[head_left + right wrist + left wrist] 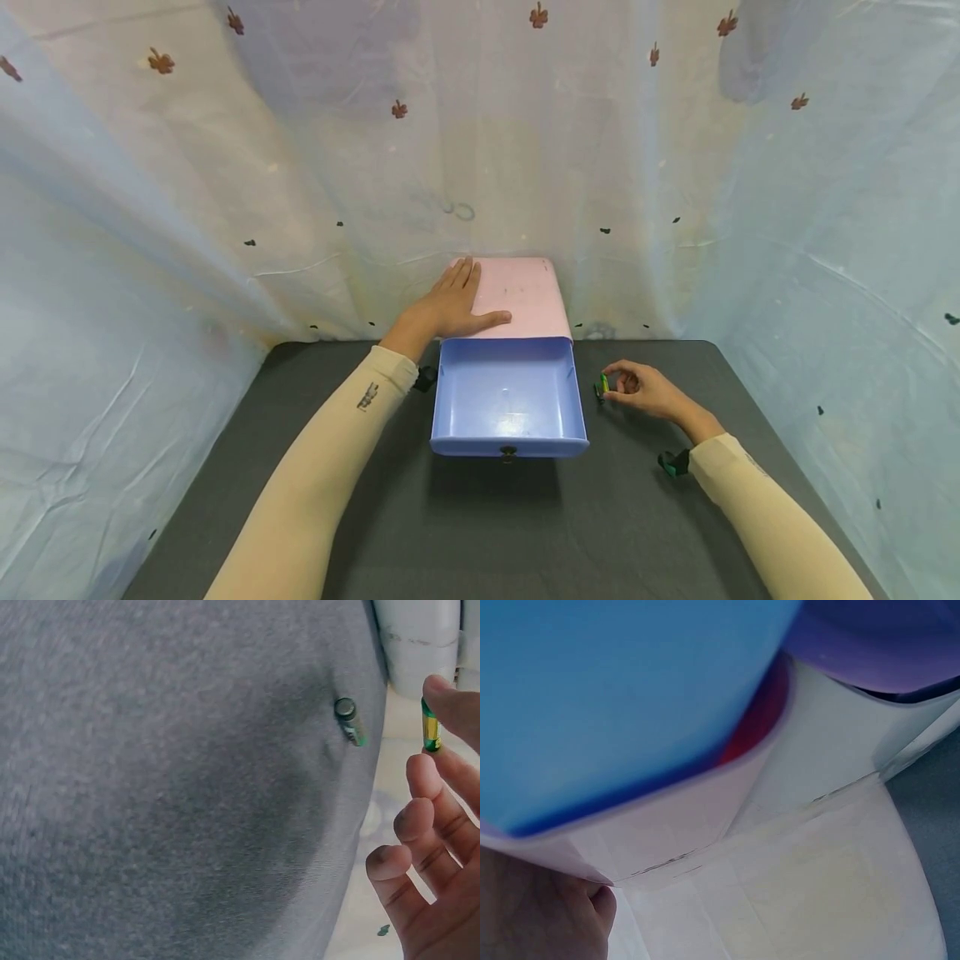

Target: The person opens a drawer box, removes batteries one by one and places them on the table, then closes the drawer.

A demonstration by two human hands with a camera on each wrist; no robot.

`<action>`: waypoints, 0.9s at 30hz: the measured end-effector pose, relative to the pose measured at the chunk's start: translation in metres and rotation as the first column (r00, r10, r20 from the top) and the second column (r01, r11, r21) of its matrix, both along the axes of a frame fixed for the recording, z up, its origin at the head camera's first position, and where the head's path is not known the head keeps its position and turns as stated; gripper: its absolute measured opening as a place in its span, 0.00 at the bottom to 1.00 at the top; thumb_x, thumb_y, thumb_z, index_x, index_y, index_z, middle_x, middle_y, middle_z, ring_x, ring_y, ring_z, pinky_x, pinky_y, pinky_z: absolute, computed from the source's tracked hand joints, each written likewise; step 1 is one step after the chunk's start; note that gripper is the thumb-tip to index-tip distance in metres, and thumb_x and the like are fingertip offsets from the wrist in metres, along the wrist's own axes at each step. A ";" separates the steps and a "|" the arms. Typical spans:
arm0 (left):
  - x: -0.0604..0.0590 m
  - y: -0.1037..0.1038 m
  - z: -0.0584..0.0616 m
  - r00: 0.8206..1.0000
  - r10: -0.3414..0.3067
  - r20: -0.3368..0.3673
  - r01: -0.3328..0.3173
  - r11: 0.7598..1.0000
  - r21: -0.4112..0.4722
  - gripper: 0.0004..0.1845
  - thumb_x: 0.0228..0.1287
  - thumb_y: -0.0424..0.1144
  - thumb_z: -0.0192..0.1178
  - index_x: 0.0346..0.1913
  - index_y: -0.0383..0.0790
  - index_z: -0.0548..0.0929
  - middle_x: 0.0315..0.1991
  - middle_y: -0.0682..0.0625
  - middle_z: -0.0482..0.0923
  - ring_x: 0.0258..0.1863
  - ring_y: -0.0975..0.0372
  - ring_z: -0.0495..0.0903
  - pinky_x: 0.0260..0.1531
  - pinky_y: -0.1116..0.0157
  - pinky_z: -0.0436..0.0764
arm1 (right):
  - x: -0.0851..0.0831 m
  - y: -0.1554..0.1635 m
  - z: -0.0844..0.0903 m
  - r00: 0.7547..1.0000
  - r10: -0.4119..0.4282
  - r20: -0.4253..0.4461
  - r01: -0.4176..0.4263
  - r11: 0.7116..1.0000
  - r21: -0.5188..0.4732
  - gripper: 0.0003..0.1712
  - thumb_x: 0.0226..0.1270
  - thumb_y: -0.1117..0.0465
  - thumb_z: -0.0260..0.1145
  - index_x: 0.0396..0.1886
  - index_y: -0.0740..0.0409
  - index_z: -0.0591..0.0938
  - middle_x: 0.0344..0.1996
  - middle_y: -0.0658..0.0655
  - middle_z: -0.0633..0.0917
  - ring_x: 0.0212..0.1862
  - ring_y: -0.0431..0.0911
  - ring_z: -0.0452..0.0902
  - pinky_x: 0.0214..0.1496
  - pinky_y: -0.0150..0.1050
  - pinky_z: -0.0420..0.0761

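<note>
My left hand [453, 307] rests with its fingers straight on the pink top of a small drawer box [525, 292], thumb spread toward the front. In the left wrist view, part of that hand [555, 915] shows at the lower left, beside the box's pale wall [667, 832]. The blue drawer [510, 448] stands pulled out toward me, a dark latch on its front. To the right of the drawer, my right hand [648, 390] pinches a green and yellow battery [430, 727] between thumb and index finger, raised over the table. A second, darker green battery [349, 720] is on the cloth close by.
A dark grey cloth covers the table [600, 525]. Pale plastic sheeting [510, 167] with small leaf marks hangs behind and at both sides, close behind the box. Dark bands sit at both wrists, the right one [673, 462] with a green part.
</note>
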State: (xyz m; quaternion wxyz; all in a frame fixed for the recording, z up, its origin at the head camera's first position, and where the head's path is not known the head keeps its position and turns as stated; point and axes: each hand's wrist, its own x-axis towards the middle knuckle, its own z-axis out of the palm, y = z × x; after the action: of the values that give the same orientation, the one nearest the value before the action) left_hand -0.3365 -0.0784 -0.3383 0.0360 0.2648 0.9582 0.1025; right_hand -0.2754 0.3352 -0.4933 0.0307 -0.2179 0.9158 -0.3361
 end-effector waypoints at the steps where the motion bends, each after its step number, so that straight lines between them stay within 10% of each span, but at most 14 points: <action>1: 0.000 0.000 0.000 1.000 0.000 0.002 0.000 1.000 0.000 0.67 0.69 0.83 0.44 0.86 0.32 0.32 0.87 0.36 0.24 0.87 0.48 0.24 0.85 0.57 0.30 | -0.001 0.000 -0.001 1.000 0.000 0.001 0.000 1.000 0.007 0.25 0.72 0.60 0.77 0.63 0.65 0.82 0.33 0.50 0.83 0.31 0.43 0.76 0.34 0.36 0.78; 27: -0.008 0.001 -0.004 1.000 0.018 0.018 -0.017 0.999 -0.027 0.68 0.68 0.84 0.42 0.86 0.35 0.30 0.87 0.38 0.22 0.86 0.51 0.21 0.84 0.60 0.27 | -0.013 0.003 -0.018 0.999 0.014 0.043 -0.016 0.998 0.060 0.24 0.73 0.62 0.76 0.62 0.70 0.82 0.40 0.56 0.84 0.39 0.45 0.77 0.41 0.39 0.80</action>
State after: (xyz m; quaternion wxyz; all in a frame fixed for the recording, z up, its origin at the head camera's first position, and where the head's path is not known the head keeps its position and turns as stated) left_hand -0.3446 -0.0774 -0.3428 0.0475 0.2549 0.9613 0.0926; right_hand -0.2881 0.3384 -0.5117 0.0591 -0.2166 0.9229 -0.3127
